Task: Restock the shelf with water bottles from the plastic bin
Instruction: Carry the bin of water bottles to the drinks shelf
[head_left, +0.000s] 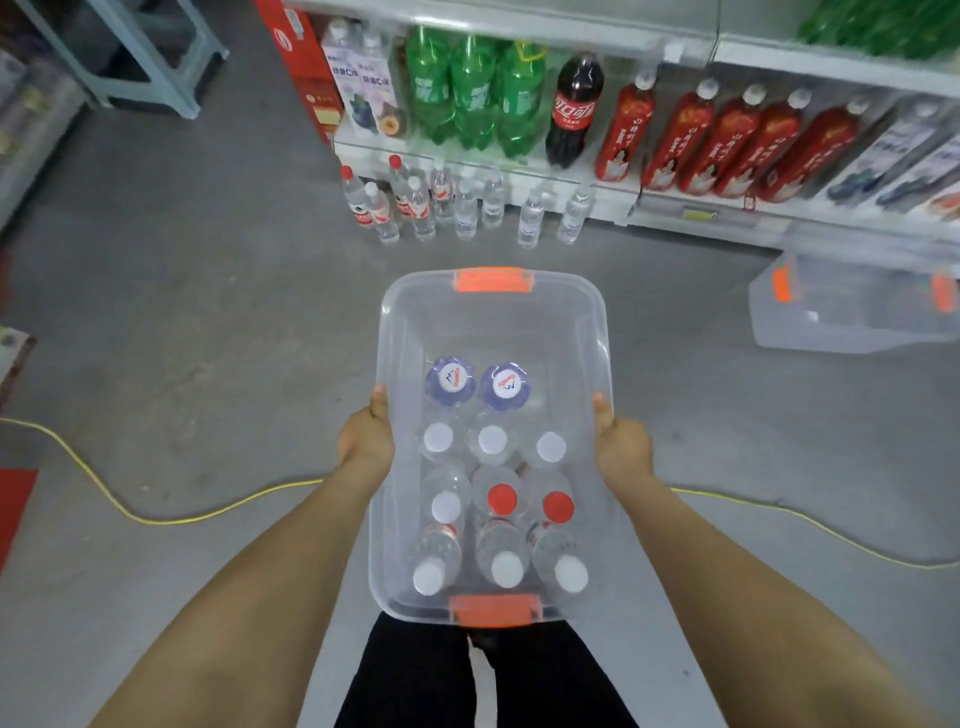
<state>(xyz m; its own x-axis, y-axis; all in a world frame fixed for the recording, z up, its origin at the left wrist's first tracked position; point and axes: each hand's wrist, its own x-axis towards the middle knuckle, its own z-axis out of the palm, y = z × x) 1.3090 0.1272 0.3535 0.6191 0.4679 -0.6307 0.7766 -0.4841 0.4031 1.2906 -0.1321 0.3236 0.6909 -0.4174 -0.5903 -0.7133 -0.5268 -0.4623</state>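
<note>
White Chinese Coca-Cola script on the red label of the dark cola bottle (574, 111), far shelf. A letter C on pale labels (363, 78), far left. Red wording over blue peaks on 2 white caps (450, 378), near centre, too small to read.

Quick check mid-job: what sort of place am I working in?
Most likely a small shop's drinks aisle: white shelving holds green soda bottles, a cola bottle and red-labelled bottles; water bottles stand in a row below.
</note>
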